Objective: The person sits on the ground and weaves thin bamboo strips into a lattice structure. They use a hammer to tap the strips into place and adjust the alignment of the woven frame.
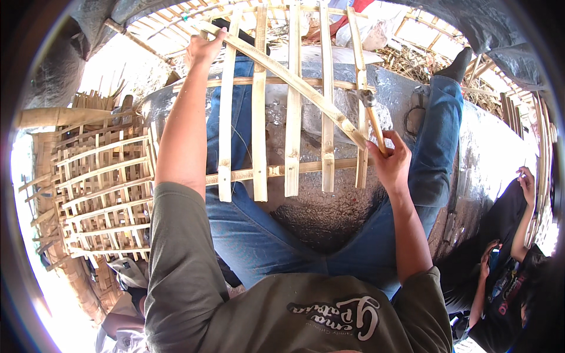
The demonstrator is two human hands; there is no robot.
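Observation:
A lattice of pale bamboo slats (pixel 293 129) lies in front of me, over my legs, its upright strips crossed by horizontal ones. One loose-looking bamboo slat (pixel 300 87) runs diagonally across its top. At the upper left, my left hand (pixel 204 49) is closed on that slat's far end. My right hand (pixel 392 160) is closed around the wooden handle of a hammer (pixel 376 126), whose dark head points away from me near the rightmost strip. The diagonal slat's near end touches the fingers of this hand; whether they also pinch it is hard to see.
Finished-looking bamboo lattices (pixel 106 194) are stacked at the left. A person in dark clothes (pixel 500 288) sits at the lower right, holding a phone. Another person (pixel 123 326) is partly visible at the lower left. Bamboo scraps (pixel 412 62) lie beyond my outstretched legs.

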